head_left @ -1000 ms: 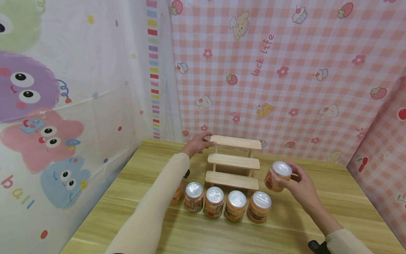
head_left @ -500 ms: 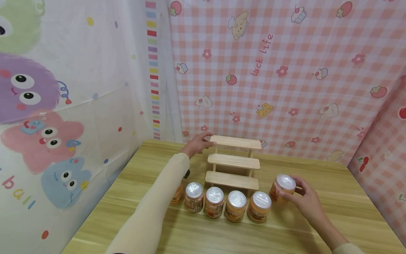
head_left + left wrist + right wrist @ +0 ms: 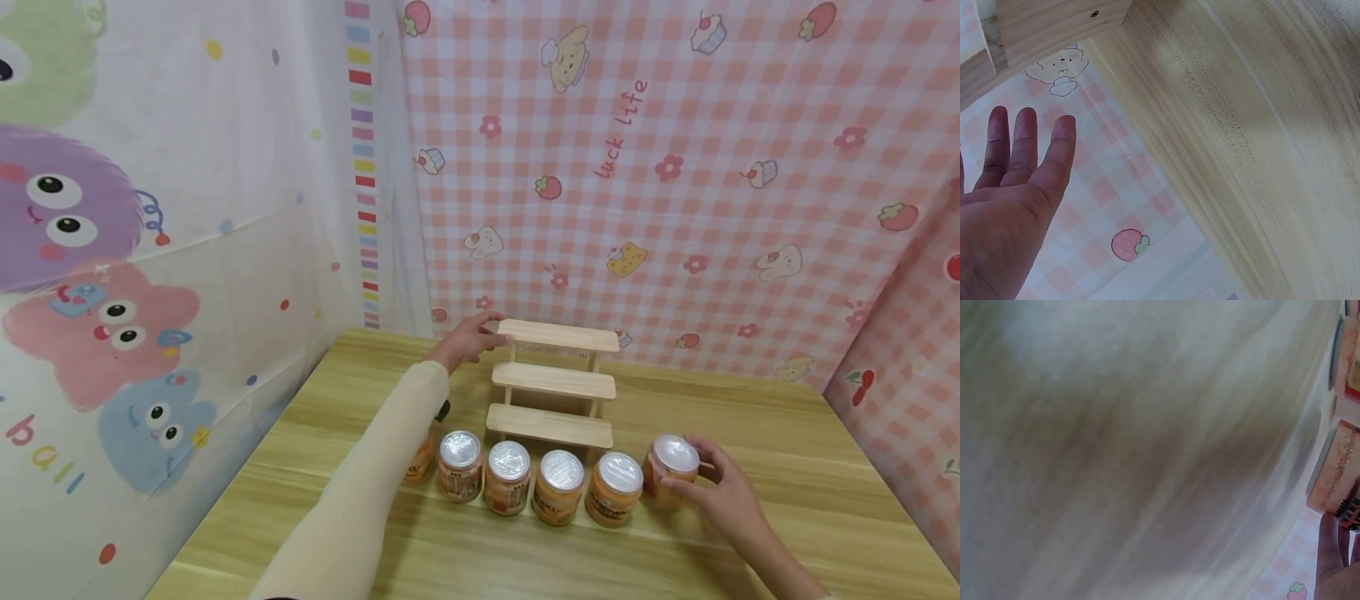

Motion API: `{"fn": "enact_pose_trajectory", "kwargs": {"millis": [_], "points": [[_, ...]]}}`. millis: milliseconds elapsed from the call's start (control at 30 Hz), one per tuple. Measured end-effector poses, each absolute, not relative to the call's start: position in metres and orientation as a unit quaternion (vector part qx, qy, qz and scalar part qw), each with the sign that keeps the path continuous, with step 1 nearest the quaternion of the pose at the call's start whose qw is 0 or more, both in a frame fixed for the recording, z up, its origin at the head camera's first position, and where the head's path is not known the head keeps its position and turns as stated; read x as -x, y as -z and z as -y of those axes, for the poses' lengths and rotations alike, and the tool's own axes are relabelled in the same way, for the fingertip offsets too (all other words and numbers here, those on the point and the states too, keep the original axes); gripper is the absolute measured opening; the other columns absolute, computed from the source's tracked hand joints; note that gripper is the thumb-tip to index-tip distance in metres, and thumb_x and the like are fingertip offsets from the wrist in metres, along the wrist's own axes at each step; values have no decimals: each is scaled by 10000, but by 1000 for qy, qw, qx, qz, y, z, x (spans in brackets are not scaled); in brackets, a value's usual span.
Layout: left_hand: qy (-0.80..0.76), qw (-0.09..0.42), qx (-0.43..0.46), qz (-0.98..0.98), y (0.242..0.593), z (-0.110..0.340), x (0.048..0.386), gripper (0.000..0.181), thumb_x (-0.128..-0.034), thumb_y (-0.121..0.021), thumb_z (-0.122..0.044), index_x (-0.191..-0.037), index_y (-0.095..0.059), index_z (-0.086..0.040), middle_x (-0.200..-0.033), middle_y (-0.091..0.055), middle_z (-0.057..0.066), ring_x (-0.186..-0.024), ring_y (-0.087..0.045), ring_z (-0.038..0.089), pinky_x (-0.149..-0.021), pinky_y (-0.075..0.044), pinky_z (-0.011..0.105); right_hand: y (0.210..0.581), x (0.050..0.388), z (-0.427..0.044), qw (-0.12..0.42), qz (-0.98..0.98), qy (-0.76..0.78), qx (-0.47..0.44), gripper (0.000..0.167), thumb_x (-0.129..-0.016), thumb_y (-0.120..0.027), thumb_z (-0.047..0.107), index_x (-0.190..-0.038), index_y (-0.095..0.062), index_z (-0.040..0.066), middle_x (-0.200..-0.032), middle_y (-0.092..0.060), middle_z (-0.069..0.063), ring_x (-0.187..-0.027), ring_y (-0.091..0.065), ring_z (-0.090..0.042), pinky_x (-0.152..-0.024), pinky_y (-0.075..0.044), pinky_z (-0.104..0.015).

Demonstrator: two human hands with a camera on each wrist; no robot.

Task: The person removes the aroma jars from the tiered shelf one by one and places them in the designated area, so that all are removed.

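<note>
A small three-tier wooden display shelf [image 3: 552,381] stands on the table toward the back. At the left end of its top board, my left hand [image 3: 467,340] pinches the board between thumb and index finger. In the left wrist view the other fingers [image 3: 1025,144] are stretched out straight. My right hand [image 3: 723,487] grips an orange jar [image 3: 670,475] with a silver lid, upright at the right end of a row of similar jars. Closest to it is another orange jar [image 3: 613,490]. In the right wrist view, fingertips touch the held jar [image 3: 1338,469].
In front of the shelf stand more orange jars, including one [image 3: 558,489] in the middle and one [image 3: 460,467] further left. My left forearm partly covers the leftmost jar [image 3: 418,462]. A pink checked cloth [image 3: 675,208] hangs behind the wooden table [image 3: 780,433].
My right hand has brought the jar down and toward the front, from beside the shelf to the right end of the row. My left hand has stayed at the shelf.
</note>
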State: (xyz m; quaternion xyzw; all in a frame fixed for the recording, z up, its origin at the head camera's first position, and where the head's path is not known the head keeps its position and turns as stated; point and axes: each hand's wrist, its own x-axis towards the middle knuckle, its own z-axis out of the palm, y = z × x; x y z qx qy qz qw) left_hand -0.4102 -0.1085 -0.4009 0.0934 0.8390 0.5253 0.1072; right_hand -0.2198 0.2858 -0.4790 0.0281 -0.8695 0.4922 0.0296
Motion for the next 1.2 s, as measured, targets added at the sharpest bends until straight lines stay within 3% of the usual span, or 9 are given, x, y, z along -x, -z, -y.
{"fn": "enact_pose_trajectory", "kwargs": {"millis": [233,367,500,733,967,1067,1133,1200], "points": [[-524,106,-89,-840,400,108,410,545,-965,-668,-327,-1457,-462,-214,-1333,-535,171,-1211,-539,344,-965,-457,559,488,217,-286,30,871,-489,-25,811,-838,-821,267,-1459,-374,-4,-1349,-475,-232,-1215,-501,-436,-776,-503,-211],[-527,107,-87,-839,401,107,411,543,-961,-673,-327,-1452,-467,-217,-1334,-532,172,-1204,-540,338,-967,-455,557,491,216,-286,39,866,-498,-25,785,-829,-830,237,-1438,-395,1,-1354,-485,-221,-1125,-553,-170,-771,-520,-218],[-525,107,-88,-840,400,107,411,541,-962,-672,-324,-1451,-468,-214,-1339,-531,178,-1207,-539,344,-970,-454,564,492,214,-288,44,863,-503,-32,774,-837,-823,228,-1438,-392,2,-1372,-477,-218,-1007,-485,81,-770,-527,-222],[-531,117,-99,-833,401,102,410,579,-970,-660,-323,-1487,-432,-195,-1361,-512,190,-1246,-515,374,-976,-444,567,493,210,-295,39,869,-491,-37,786,-856,-805,222,-1461,-357,-3,-1391,-457,-238,-1151,-514,-239,-769,-527,-229],[-528,114,-100,-836,401,99,411,592,-969,-658,-324,-1497,-425,-191,-1342,-521,180,-1214,-527,349,-981,-442,572,493,206,-299,45,872,-485,-40,790,-860,-801,225,-1470,-351,1,-1388,-461,-233,-1004,-453,125,-777,-511,-208],[-518,112,-103,-842,400,98,411,587,-972,-653,-327,-1496,-426,-190,-1338,-527,182,-1201,-531,349,-942,-465,536,492,205,-299,43,876,-478,-41,821,-860,-801,209,-1490,-321,-5,-1381,-461,-249,-1067,-521,1,-781,-519,-235],[-507,106,-109,-849,398,98,410,576,-974,-652,-326,-1488,-436,-182,-1335,-527,193,-1194,-531,370,-870,-479,488,491,205,-300,35,883,-465,-47,865,-871,-790,210,-1521,-262,-6,-1392,-436,-286,-1135,-572,-203,-807,-541,-315],[-489,93,-118,-859,395,99,410,570,-974,-653,-333,-1480,-448,-169,-1347,-526,197,-1198,-531,368,-834,-476,446,487,207,-302,27,890,-452,-55,879,-909,-749,222,-1548,-189,-6,-1410,-400,-319,-1199,-527,-417,-840,-543,-411]]}}
